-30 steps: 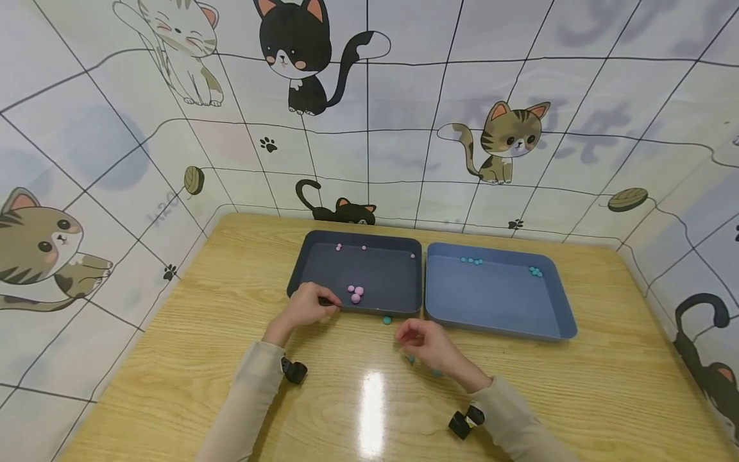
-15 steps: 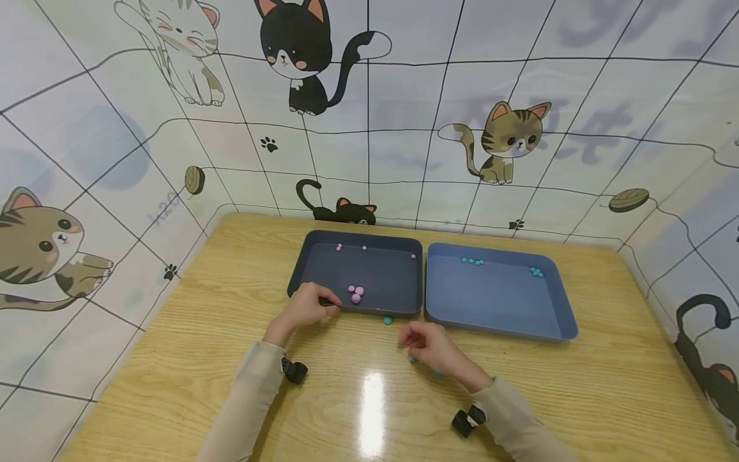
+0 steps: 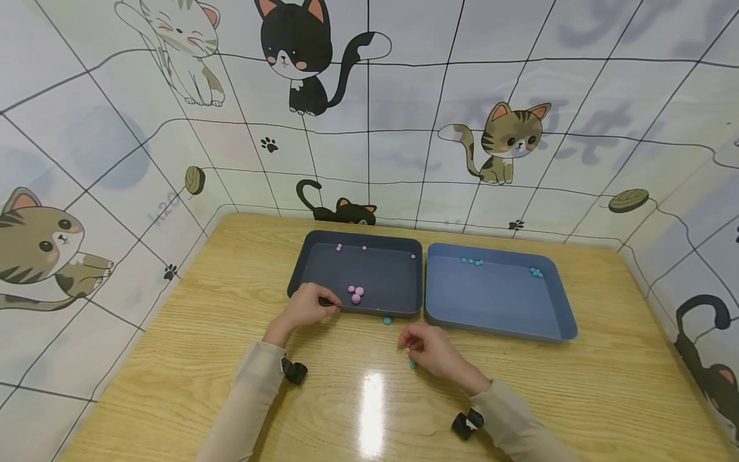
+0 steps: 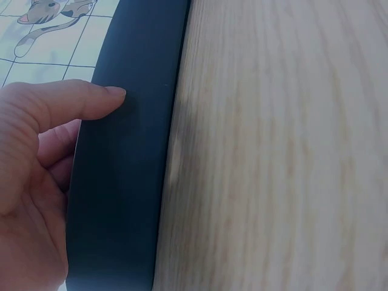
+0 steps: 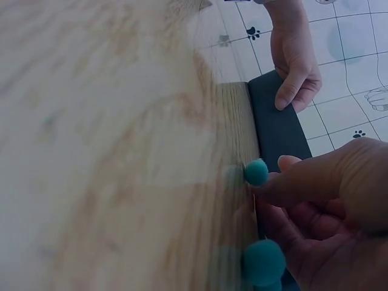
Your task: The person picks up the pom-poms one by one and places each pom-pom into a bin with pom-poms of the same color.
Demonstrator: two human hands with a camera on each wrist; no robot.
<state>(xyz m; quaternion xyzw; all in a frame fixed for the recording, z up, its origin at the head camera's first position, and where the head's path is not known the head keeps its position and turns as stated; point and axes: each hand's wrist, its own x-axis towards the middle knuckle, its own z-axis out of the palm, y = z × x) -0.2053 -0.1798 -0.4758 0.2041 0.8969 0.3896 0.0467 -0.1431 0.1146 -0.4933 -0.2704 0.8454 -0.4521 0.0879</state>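
Observation:
My left hand (image 3: 307, 305) pinches the front wall of a dark grey tray (image 3: 392, 312). In the left wrist view, the thumb (image 4: 91, 100) lies on the wall's outer face, with the fingers behind it. The right hand (image 3: 430, 350) hovers over the table, fingers curled and thumb near them; whether anything is between them cannot be told. Below its thumb rests a teal pom-pom (image 3: 412, 363), seen larger in the right wrist view as the nearer fuzzy pom-pom (image 5: 264, 262). Against the tray's front lies another teal pom-pom (image 3: 387, 321).
Several pink balls (image 3: 356, 298) lie in the dark tray. To its right stands a blue tray (image 3: 491, 301) with several teal balls (image 3: 535, 273) along its far side. A wooden table (image 3: 323, 410) carries both trays; a cat-printed sheet (image 3: 398, 154) rises behind.
The right hand has shifted slightly toward me, its fingertips lower, and now covers a teal pom-pom seen beside it earlier. The left hand and both trays stay put.

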